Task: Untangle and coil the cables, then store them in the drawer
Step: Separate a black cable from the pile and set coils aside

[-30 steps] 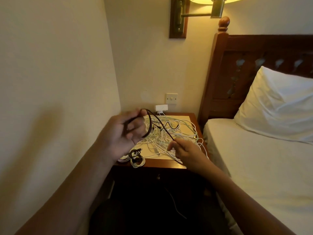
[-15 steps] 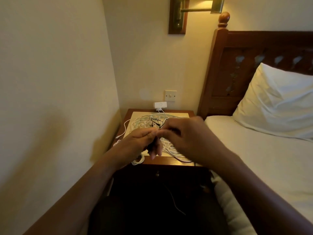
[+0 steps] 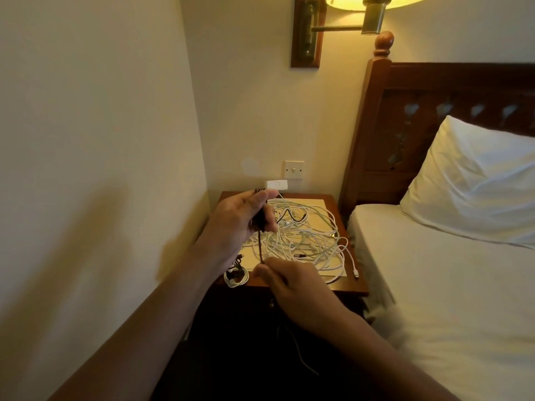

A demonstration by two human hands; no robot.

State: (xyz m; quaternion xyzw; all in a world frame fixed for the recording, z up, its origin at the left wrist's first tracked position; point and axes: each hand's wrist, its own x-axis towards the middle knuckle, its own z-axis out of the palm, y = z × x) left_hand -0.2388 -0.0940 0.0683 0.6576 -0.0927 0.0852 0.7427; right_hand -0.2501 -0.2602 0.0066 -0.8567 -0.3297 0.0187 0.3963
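Observation:
My left hand (image 3: 246, 218) is raised over the wooden nightstand (image 3: 344, 287) and grips folded loops of a black cable (image 3: 259, 244). One strand of that cable runs straight down to my right hand (image 3: 292, 285), which pinches it near the nightstand's front edge. A tangled heap of white cables (image 3: 307, 238) covers the nightstand top, with a short black cable (image 3: 292, 217) lying in it. A small coiled bundle of white and black cable (image 3: 236, 274) sits at the front left corner. The drawer front below is dark and hard to make out.
A wall stands close on the left. The bed (image 3: 451, 285) with a white pillow (image 3: 474, 180) borders the nightstand on the right. A white adapter (image 3: 277, 184) is plugged in at the wall behind, under a switch plate (image 3: 294, 170). A wall lamp (image 3: 347, 21) hangs above.
My hands were together half a second ago; now the right hand has drawn down and toward me along the black cable, while the left hand has lifted with the loops.

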